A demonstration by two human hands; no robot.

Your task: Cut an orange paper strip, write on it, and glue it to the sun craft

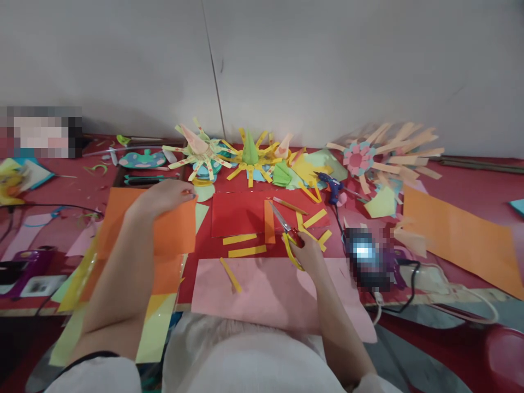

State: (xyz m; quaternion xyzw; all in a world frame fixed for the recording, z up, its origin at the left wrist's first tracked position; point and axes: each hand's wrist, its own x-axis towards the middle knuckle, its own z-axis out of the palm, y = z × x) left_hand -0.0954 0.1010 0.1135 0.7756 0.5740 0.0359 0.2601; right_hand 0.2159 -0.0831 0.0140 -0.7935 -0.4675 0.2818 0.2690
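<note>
My left hand point(174, 192) is closed at the top right corner of an orange paper sheet point(176, 229), its fingertips pinched at the edge. Below that sheet lie more orange and yellow sheets. In my right hand point(307, 251) is a pair of scissors point(282, 218) with yellow and red handles, the blades pointing up and left. Their tips lie beside an orange paper strip point(269, 224), which rests on a red rectangular sheet point(237, 213). Close by are a pencil point(290, 206) and several yellow strips point(246, 251). A pink sheet point(254, 284) spreads along the table edge under my right forearm.
Paper flowers with cone centres point(249, 153) stand along the wall, and a peach strip flower point(360, 158) is to the right. A blue glue gun point(331, 185) trails a cable. A blurred phone point(368, 259) and white cords lie right, near a large orange sheet point(462, 234).
</note>
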